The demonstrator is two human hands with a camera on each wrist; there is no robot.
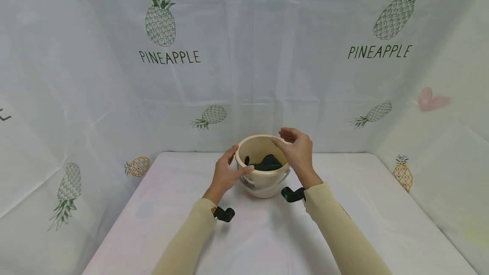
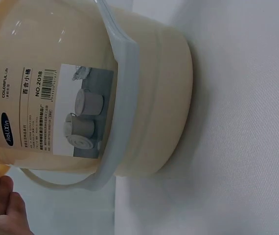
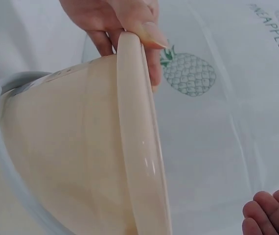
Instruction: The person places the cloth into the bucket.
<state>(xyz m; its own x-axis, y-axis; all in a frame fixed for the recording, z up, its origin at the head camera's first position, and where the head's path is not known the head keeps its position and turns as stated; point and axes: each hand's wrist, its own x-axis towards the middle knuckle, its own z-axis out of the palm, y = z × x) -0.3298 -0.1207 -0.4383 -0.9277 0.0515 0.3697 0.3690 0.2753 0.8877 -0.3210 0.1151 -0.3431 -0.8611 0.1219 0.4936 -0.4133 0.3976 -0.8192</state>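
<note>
A cream plastic bucket stands upright on the table, a dark, soft-looking item lying inside it. My left hand is at the left of the bucket, gripping its rim with the thumb over the top and the fingers down the outer wall. Over the right side of the opening is my right hand, thumb apart from loosely bent fingers, holding nothing. The right wrist view shows those fingers apart from the rim. A pale grey handle hangs down across the bucket's front, beside a printed label.
The table is covered in a pale cloth. Behind the bucket and along both sides hang white curtains printed with pineapples. Small black devices are worn at both wrists.
</note>
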